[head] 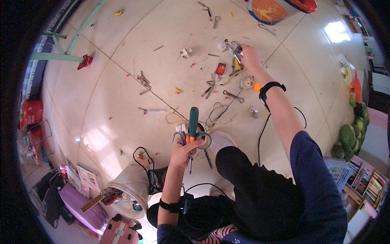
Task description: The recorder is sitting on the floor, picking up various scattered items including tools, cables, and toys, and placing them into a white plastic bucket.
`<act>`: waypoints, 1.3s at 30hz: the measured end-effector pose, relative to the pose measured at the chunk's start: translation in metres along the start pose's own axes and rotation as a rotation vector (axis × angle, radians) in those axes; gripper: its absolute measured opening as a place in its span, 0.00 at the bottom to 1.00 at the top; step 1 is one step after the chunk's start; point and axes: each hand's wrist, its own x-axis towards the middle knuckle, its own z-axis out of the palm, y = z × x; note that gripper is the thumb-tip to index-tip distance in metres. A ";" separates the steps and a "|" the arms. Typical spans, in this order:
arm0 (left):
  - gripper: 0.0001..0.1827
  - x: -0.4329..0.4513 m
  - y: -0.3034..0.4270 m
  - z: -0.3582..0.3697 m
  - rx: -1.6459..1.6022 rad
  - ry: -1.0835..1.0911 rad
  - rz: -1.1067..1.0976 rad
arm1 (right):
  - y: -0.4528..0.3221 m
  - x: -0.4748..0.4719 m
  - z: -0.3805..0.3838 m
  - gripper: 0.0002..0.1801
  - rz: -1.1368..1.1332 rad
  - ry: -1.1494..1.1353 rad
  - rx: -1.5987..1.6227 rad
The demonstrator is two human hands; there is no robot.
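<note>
My left hand grips a screwdriver with a green and orange handle, its shaft pointing back toward me. A roll of green tape and a bunch of bent metal hooks are also at that hand. Farther out, my right hand has its fingers around shiny metal tools whose exact kind is partly hidden. Close by the right hand lie yellow-handled pliers, a red packet and a ball-like toy. A wrench rests nearer to me.
Small metal parts and a white fitting are scattered over the tiled floor. A tipped white bucket holds tools at lower left. Green fruit and a blue basket stand at right. A black cable runs beside my leg.
</note>
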 end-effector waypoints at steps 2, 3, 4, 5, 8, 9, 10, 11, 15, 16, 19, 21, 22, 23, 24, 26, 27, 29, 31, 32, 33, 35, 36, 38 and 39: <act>0.16 0.000 0.001 0.005 0.030 -0.012 -0.041 | 0.007 0.003 0.006 0.11 0.009 -0.022 -0.029; 0.16 -0.002 0.002 0.002 0.035 -0.003 -0.042 | 0.001 0.001 0.006 0.11 0.011 -0.053 -0.042; 0.16 -0.004 0.002 -0.001 0.036 -0.012 -0.036 | -0.003 0.000 0.005 0.11 0.010 -0.055 -0.033; 0.15 -0.005 0.003 -0.003 0.035 -0.022 -0.031 | -0.006 0.000 0.003 0.14 0.060 -0.100 0.042; 0.15 -0.004 0.004 0.008 0.018 -0.021 -0.029 | 0.021 0.008 0.005 0.20 0.236 -0.132 0.265; 0.15 -0.005 0.003 0.005 0.023 -0.013 -0.028 | 0.015 0.008 0.003 0.24 0.340 -0.138 0.456; 0.12 -0.005 0.001 0.000 -0.006 0.012 -0.033 | 0.011 0.006 0.000 0.24 0.339 -0.140 0.464; 0.11 -0.006 0.000 -0.003 -0.034 0.037 -0.038 | 0.008 0.004 -0.004 0.25 0.364 -0.168 0.525; 0.14 -0.008 0.000 -0.005 0.039 -0.004 -0.007 | -0.013 0.002 -0.021 0.27 0.322 -0.286 0.252; 0.14 -0.006 0.001 0.002 0.032 -0.013 -0.016 | -0.005 0.004 -0.015 0.27 0.333 -0.276 0.241; 0.15 -0.003 0.003 0.004 0.021 -0.010 -0.038 | -0.015 0.001 -0.005 0.28 0.166 -0.211 0.172; 0.15 -0.003 0.004 0.001 0.012 0.002 -0.050 | -0.026 -0.001 -0.005 0.28 0.238 -0.353 0.189; 0.15 -0.003 0.006 0.001 0.013 0.015 -0.047 | -0.029 -0.004 -0.005 0.29 0.248 -0.333 0.251; 0.15 -0.004 0.008 0.000 0.013 0.029 -0.044 | -0.033 -0.005 -0.003 0.29 0.245 -0.336 0.256; 0.15 -0.003 0.008 0.003 0.011 0.026 -0.044 | -0.028 -0.005 0.002 0.28 0.297 -0.214 0.359; 0.14 0.000 0.011 0.009 0.001 0.065 -0.005 | -0.016 0.003 0.008 0.27 0.345 -0.091 0.461; 0.14 0.000 0.014 0.010 -0.001 0.070 -0.011 | -0.012 0.007 0.010 0.26 0.422 -0.058 0.579; 0.13 0.001 0.023 0.016 0.011 0.052 -0.010 | 0.005 0.020 0.014 0.24 0.499 -0.017 0.689; 0.13 0.010 0.026 0.022 -0.011 0.029 0.003 | 0.024 0.032 0.022 0.20 0.431 0.125 0.540; 0.14 0.014 0.027 0.023 -0.026 0.018 0.012 | 0.029 0.033 0.023 0.20 0.426 0.123 0.539; 0.14 0.016 0.030 0.022 -0.037 0.019 0.021 | 0.024 0.031 0.021 0.20 0.351 0.064 0.484; 0.11 0.019 0.036 0.023 -0.047 0.046 0.008 | 0.012 0.028 0.017 0.20 0.271 0.001 0.433; 0.11 0.021 0.038 0.024 -0.037 0.055 0.016 | 0.005 0.028 0.015 0.19 0.234 -0.039 0.255; 0.11 0.026 0.036 0.020 -0.020 0.053 0.008 | -0.007 0.024 0.009 0.19 0.193 -0.079 0.080; 0.11 0.027 0.036 0.021 -0.021 0.050 0.010 | -0.008 0.023 0.007 0.19 0.156 -0.149 0.059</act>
